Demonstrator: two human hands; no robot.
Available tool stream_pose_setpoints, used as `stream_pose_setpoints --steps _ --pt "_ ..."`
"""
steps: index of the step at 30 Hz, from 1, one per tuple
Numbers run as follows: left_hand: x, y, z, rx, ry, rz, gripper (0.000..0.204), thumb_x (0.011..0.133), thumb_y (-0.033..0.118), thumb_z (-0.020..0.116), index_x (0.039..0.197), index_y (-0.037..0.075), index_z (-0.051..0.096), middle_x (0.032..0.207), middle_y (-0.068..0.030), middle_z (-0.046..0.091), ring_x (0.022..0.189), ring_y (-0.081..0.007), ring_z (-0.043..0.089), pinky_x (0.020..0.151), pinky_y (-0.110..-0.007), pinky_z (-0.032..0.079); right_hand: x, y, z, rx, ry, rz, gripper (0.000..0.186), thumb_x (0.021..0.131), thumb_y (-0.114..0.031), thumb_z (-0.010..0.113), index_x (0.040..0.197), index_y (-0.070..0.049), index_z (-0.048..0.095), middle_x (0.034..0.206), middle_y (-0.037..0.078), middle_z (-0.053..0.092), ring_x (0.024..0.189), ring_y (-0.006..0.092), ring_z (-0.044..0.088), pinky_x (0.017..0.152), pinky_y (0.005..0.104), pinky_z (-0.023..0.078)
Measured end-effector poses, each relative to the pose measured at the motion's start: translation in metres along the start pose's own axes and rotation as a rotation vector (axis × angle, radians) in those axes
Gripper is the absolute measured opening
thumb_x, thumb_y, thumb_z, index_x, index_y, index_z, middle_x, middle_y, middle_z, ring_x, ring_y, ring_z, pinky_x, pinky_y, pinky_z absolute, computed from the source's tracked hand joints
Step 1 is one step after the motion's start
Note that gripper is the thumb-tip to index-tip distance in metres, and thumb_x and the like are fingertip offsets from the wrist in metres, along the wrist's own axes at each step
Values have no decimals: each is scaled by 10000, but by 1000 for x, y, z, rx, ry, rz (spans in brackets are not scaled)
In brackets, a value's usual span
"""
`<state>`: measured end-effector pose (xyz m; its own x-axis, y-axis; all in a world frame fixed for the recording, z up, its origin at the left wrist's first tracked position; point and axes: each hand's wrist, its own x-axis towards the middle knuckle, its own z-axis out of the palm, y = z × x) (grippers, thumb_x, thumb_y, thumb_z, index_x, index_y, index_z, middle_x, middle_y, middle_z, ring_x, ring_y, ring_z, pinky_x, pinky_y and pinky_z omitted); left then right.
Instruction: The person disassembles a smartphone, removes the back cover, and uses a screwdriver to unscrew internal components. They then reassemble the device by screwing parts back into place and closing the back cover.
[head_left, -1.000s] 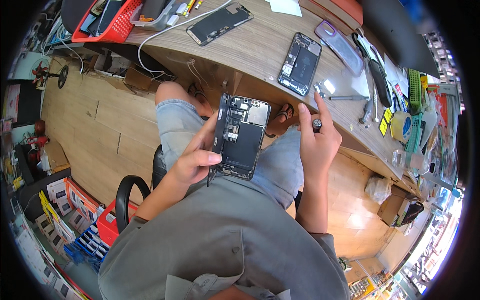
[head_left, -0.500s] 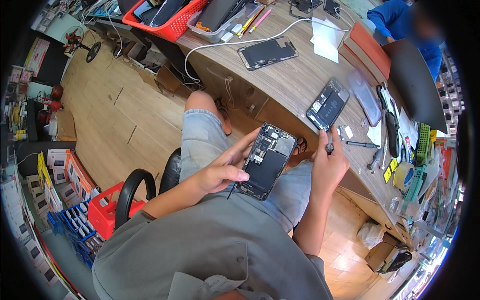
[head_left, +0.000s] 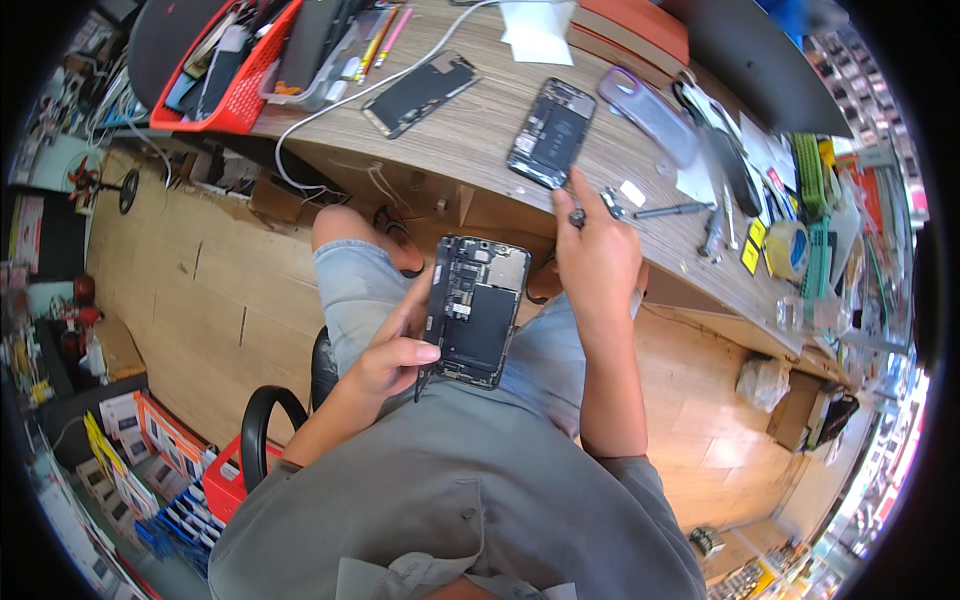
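Observation:
My left hand [head_left: 390, 355] grips an opened black phone [head_left: 484, 325] above my lap, its inside facing up and a panel standing at its left side. My right hand [head_left: 600, 250] is at the desk's near edge, a small tool with a round metal end [head_left: 577, 217] held in its fingers, probably a screwdriver. Its index finger reaches to the lower end of a second opened phone [head_left: 555, 125] lying on the desk; whether it touches cannot be told. Beside that lie a clear purple-tinted case [head_left: 650, 115], small pale pieces [head_left: 632, 192] and a long grey tool [head_left: 670, 210].
The wooden desk [head_left: 400, 160] also holds a detached screen [head_left: 420, 93], red basket [head_left: 240, 97], clear tray with pens, white cable, papers, red book [head_left: 625, 25], tape roll [head_left: 787, 248] and green racks. Blue clothing shows behind. A black chair armrest [head_left: 262, 410] is at my left.
My right hand has moved forward to the second phone on the desk, its index finger now at that phone. My left hand still holds the open phone. The camera's view has shifted.

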<state>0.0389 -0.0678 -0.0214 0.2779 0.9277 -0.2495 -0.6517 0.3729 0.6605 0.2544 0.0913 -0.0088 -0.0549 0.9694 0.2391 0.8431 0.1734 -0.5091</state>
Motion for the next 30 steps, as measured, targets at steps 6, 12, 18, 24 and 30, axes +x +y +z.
stream_pose_setpoints --steps 6,12,18,24,30 --pt "-3 -2 -4 8 3 -15 1196 807 249 760 1820 -26 185 1716 -228 510 1569 -317 570 1290 -436 478 -13 2 -3 128 -1 12 406 1082 -327 799 1414 -93 788 680 188 730 626 416 737 628 506 585" --pt "-1 -1 -3 17 20 -25 1184 806 261 760 1811 -28 205 1713 -229 507 1564 -311 574 1286 -439 486 -57 15 -18 529 -146 67 393 1057 -263 866 1376 -47 788 780 77 752 624 167 637 637 335 532" --pt "3 -2 0 29 39 -41 1191 784 256 756 1807 -24 213 1709 -228 508 1564 -309 569 1282 -437 489 -81 8 -42 666 -425 253 405 1046 -229 885 1385 -34 779 840 13 780 664 59 579 635 272 494" --pt "6 -7 0 42 34 -35 1178 779 256 754 1805 -1 236 1700 -220 524 1555 -309 578 1277 -435 491 -90 10 -37 711 -459 255 418 1046 -158 856 1424 -23 741 869 27 798 661 76 637 638 293 519" --pt "6 -10 2 40 100 -34 1142 791 242 750 1798 9 264 1681 -202 552 1545 -307 588 1277 -443 499 -93 8 -33 711 -448 208 375 1053 -59 825 1408 0 719 885 -2 776 792 44 678 699 234 521"
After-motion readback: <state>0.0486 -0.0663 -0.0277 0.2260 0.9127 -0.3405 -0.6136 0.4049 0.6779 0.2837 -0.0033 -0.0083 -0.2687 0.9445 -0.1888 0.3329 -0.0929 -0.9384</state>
